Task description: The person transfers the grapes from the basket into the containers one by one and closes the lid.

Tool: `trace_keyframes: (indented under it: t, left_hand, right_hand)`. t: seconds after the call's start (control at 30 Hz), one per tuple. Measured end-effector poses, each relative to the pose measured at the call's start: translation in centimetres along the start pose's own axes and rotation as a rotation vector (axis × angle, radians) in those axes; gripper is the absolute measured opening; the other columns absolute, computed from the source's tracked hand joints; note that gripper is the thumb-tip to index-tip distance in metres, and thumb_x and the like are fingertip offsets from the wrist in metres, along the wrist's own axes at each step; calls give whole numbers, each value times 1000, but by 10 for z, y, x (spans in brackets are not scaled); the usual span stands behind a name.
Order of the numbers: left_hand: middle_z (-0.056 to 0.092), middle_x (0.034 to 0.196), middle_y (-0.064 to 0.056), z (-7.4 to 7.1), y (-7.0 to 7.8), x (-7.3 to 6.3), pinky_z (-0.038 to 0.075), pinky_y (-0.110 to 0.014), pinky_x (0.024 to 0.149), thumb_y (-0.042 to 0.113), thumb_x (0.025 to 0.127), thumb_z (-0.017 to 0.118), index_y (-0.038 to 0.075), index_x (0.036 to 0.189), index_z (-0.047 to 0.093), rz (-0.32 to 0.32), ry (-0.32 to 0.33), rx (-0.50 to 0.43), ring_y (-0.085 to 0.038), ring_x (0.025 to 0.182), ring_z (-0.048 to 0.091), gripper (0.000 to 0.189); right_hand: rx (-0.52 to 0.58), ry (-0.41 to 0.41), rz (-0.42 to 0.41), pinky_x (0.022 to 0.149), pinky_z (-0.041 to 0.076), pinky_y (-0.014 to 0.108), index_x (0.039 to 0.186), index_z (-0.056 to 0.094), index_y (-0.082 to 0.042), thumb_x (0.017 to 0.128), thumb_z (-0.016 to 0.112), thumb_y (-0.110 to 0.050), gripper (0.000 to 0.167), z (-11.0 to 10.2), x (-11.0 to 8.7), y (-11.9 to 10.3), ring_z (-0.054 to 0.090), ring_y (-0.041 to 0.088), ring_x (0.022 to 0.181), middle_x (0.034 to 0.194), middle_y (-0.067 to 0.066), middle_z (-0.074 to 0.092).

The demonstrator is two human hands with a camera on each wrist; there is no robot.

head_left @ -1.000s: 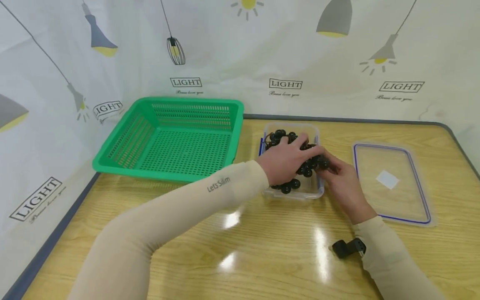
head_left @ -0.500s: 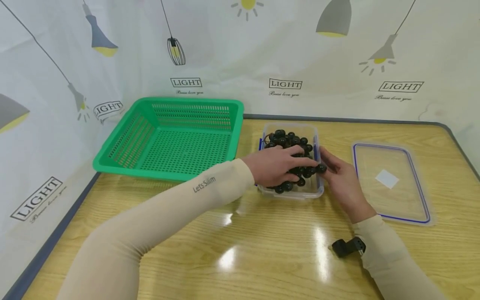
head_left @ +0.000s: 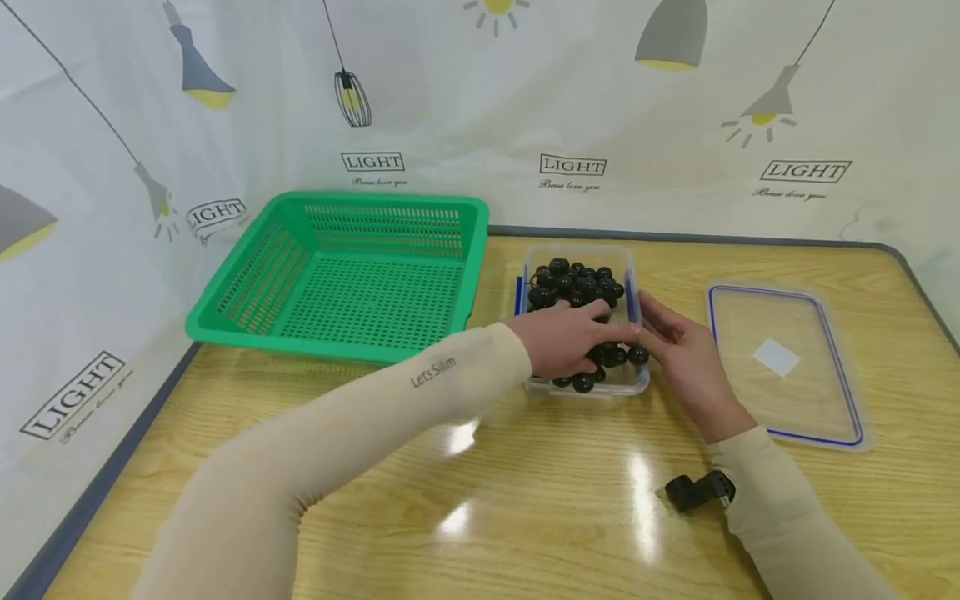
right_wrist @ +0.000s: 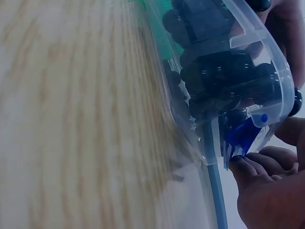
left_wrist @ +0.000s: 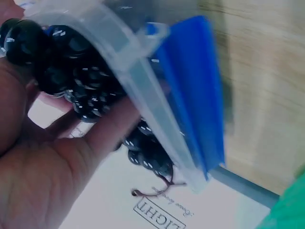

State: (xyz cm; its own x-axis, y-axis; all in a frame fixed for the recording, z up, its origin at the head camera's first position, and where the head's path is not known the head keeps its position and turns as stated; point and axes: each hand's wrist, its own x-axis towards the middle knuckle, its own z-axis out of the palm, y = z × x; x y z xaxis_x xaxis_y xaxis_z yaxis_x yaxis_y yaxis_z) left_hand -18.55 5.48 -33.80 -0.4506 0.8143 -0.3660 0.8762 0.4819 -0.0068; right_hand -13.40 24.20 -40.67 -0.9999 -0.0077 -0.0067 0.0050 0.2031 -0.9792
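Note:
A bunch of dark grapes (head_left: 577, 287) fills much of a clear plastic food container (head_left: 626, 390) in the head view. Over its front half lies my left hand (head_left: 555, 335), gripping grapes between thumb and fingers, with the index finger stretched toward the right rim. Several grapes bulge up at the right rim. My right hand (head_left: 693, 375) holds the container's right side, its fingertips by a blue latch (right_wrist: 243, 136) in the right wrist view. The left wrist view shows grapes (left_wrist: 90, 78) among the left fingers, near the other blue latch (left_wrist: 195, 95), which hangs open.
To the left stands a green slotted basket (head_left: 375, 354) with no fruit visible inside. A clear lid (head_left: 810, 333) with a blue seal and a white label lies on the wooden table (head_left: 540, 500) at right. Behind rises a printed backdrop (head_left: 465, 108).
My left hand moved back left and toward the front, then slightly right again, and the grapes now sit lower in the container. The right hand stays at the container's right side.

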Motion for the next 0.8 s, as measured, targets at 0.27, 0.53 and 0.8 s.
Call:
trace_keyframes:
  t: [0.27,0.53,0.8]
  left_hand:
    - [35,147,-9,-2,-4,3,51,-31,79,37,101,53,37,157,19,7,-17,-99,-17,86,62,65]
    - [13,162,-4,-13,-19,-4,27,-41,112,39,102,50,44,155,22,10,-167,-464,-21,145,19,60]
    - [16,162,-7,-14,-15,2,30,-36,111,29,97,64,34,158,19,63,-167,-352,-22,145,21,75]
  right_hand:
    - [35,8,10,96,42,17,152,32,-7,102,56,-22,57,3,0,0,35,29,139,155,15,32]
    - [23,2,12,98,41,18,152,33,-9,102,56,-26,58,3,-1,0,37,27,138,154,14,34]
    - [64,4,26,95,42,17,152,33,-7,102,56,-21,57,1,-2,-3,35,28,138,154,15,33]
